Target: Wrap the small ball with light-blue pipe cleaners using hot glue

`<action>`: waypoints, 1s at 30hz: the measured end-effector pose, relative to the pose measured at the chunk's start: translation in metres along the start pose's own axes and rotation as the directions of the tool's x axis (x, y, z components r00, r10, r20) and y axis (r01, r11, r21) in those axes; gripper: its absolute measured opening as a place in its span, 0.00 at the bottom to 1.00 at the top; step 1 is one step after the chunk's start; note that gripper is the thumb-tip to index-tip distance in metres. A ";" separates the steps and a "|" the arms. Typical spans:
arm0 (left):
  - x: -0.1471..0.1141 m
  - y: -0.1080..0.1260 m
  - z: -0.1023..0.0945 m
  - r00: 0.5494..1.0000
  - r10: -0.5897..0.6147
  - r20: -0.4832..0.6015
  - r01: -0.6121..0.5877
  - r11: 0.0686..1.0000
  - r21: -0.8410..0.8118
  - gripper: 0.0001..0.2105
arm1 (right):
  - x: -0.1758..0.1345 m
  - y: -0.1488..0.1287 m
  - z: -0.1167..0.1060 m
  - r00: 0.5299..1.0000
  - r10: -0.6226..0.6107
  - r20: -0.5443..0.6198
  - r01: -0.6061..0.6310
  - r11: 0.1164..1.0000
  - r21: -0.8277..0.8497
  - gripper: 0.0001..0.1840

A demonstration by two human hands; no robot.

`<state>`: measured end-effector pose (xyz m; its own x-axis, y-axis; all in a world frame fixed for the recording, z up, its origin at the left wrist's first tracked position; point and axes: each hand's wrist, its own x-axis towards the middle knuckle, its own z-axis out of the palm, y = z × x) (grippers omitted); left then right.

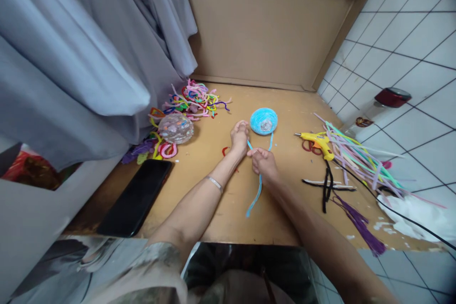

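Observation:
My left hand (240, 136) pinches one part of a light blue pipe cleaner (250, 145), just left of a round blue coil. My right hand (264, 162), lower and to the right, is closed on the same pipe cleaner, a short stretch of which shows between the hands. The blue coiled disc (260, 116) lies on the table beyond them, with a whitish, shiny centre. From its lower edge a blue strand (271, 140) runs toward my right hand, and a blue tail (255, 203) hangs below that hand. My fingers hide how these strands join.
At left are a heap of coloured pipe cleaners (194, 99), a clear bumpy ball (176, 128) and a black phone (137, 198). At right lie a yellow glue gun (318, 141), black pipe cleaners (326, 185), a purple tassel (359, 225) and a clear bottle (370, 114). Cardboard (263, 23) stands behind.

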<state>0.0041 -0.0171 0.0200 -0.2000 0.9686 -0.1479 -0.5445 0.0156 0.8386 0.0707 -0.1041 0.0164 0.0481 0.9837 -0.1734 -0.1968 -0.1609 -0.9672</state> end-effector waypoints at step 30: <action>0.034 0.027 -0.026 0.996 -0.081 -0.028 0.076 0.987 -0.139 0.08 | -0.053 0.003 0.023 0.963 -0.234 0.130 0.264 0.911 -0.317 0.15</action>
<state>-0.0387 0.0094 0.0244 -0.1781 0.9567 -0.2301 -0.6660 0.0550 0.7440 0.0452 -0.1544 0.0268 -0.0353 0.9959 0.0833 0.1436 0.0876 -0.9858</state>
